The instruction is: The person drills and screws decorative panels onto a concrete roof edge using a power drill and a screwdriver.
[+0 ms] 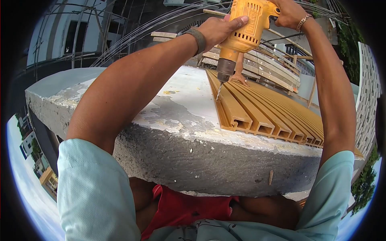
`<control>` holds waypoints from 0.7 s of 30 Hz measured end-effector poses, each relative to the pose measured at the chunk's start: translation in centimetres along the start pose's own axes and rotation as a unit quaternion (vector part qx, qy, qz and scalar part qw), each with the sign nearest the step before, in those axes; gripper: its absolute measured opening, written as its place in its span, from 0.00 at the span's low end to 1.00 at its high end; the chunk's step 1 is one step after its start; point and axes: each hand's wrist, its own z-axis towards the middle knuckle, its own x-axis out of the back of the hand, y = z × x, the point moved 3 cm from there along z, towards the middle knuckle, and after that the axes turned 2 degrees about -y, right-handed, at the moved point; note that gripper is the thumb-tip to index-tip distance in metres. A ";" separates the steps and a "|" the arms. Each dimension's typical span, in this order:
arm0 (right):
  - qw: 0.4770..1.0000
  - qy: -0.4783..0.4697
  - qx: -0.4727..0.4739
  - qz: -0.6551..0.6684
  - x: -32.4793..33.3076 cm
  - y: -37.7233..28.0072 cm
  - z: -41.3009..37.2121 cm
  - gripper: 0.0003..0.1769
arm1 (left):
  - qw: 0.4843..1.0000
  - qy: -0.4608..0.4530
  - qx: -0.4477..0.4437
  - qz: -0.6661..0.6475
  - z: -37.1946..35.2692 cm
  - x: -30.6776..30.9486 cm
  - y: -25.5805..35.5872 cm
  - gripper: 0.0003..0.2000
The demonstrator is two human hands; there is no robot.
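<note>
A yellow power drill [246, 30] points downward, its dark chuck [226, 68] above a thin drill bit [219, 91]. My left hand [219, 31] is closed around the side of the drill's body, thumb lying across the casing. At the drill's handle, by the trigger, my right hand [288, 14] is wrapped on. The bit's tip comes down at the left edge strip of a tan fluted panel [263, 105] with hollow ribs. This panel lies on a concrete slab [181, 104] with patchy white paint.
Another person's hand [240, 78] rests on the far part of the panel. Behind it lie stacked wooden planks [261, 66]. Long thin wires [161, 24] arc across the back. Bamboo scaffolding [76, 44] stands at the far left. The slab's rough front edge [193, 160] faces my knees.
</note>
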 end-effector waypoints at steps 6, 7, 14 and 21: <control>1.000 -0.001 -0.001 -0.004 0.1 -0.2 0.0 0.22 | 1.000 -0.004 0.001 -0.025 -0.1 0.0 -0.1 0.38; 1.000 -0.001 -0.001 -0.003 0.1 -0.2 0.1 0.22 | 1.000 -0.005 0.000 -0.031 -0.1 0.0 -0.1 0.38; 1.000 0.001 -0.002 -0.017 0.4 -0.8 0.3 0.23 | 0.999 -0.003 0.010 -0.036 -0.2 0.2 -0.2 0.39; 1.000 -0.001 0.003 0.030 0.0 -0.5 0.2 0.22 | 0.999 -0.009 0.006 -0.035 0.1 0.3 -0.7 0.40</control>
